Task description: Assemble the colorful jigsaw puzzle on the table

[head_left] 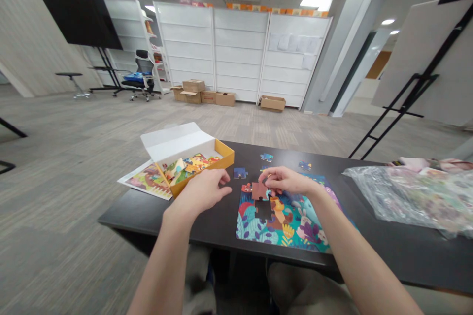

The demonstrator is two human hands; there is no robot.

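Observation:
A colourful animal jigsaw puzzle point(295, 226) lies partly joined on the black table, with a dark gap in its left part. Above that gap, my right hand point(284, 179) pinches a reddish-brown puzzle piece point(259, 191) by its right edge. My left hand point(207, 188) hovers between the yellow box and the puzzle, fingers apart and holding nothing. Loose pieces lie beyond the puzzle: a dark blue puzzle piece point(240, 173), a blue-green piece point(266, 157) and another blue piece point(305, 165). Part of the puzzle's far edge is hidden behind my right hand and forearm.
The yellow box point(224, 155), lid raised, holds several puzzle pieces at the left. A printed picture sheet point(138, 179) lies partly under it. Crumpled clear plastic point(388, 197) covers the table's right side. A flipchart stand point(414, 88) stands beyond.

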